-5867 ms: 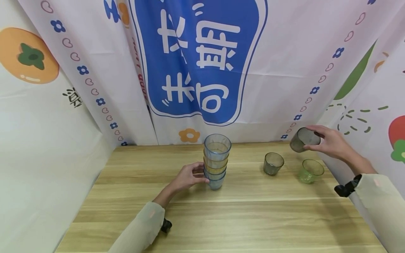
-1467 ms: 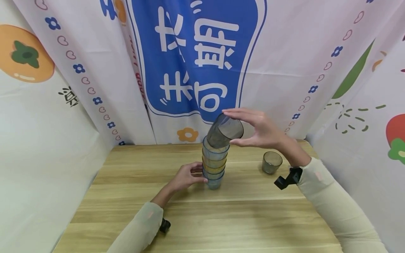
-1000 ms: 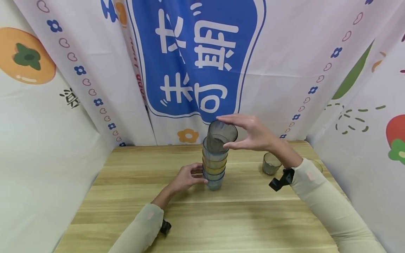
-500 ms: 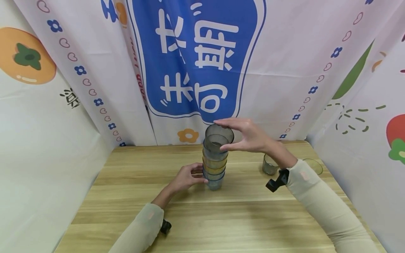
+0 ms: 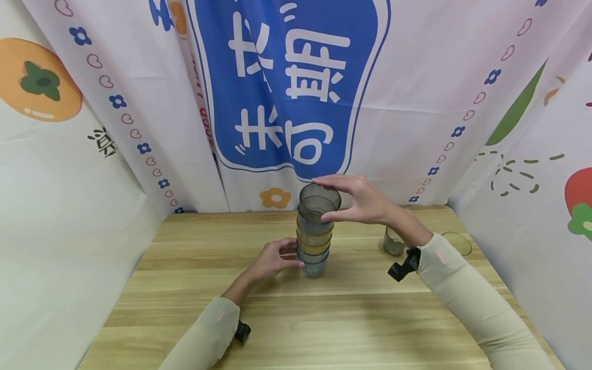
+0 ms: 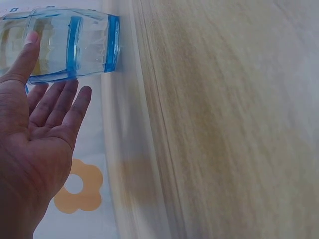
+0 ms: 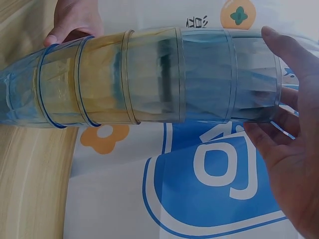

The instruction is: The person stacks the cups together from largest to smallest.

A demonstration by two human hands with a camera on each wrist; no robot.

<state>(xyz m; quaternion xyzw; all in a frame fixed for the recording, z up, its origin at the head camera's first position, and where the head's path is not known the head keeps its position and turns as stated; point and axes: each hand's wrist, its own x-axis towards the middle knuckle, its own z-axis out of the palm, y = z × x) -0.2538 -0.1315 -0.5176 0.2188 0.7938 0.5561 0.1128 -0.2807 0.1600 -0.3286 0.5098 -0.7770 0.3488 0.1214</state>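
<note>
A tall, upright stack of nested clear cups (image 5: 314, 241), blue and amber in tint, stands on the wooden table. Its topmost piece is a grey cup (image 5: 319, 198), seated in the blue one below. My right hand (image 5: 363, 201) holds this grey cup by the rim, thumb on the near side and fingers on the far side. Low on the stack, my left hand (image 5: 270, 261) touches its left side. In the left wrist view that hand's fingers (image 6: 62, 107) are fairly straight beside the blue cup (image 6: 92, 45), its thumb across the cups.
Right of the stack, a dark grey cup (image 5: 394, 244) is partly covered by my right forearm. Farther right a green cup (image 5: 458, 242) shows only its rim above my sleeve. A printed cloth (image 5: 398, 154) hangs behind the wooden table (image 5: 208, 236).
My right hand has carried the grey cup from the table's right side over to the stack, then lowered and straightened it into the top. The left hand has stayed in place.
</note>
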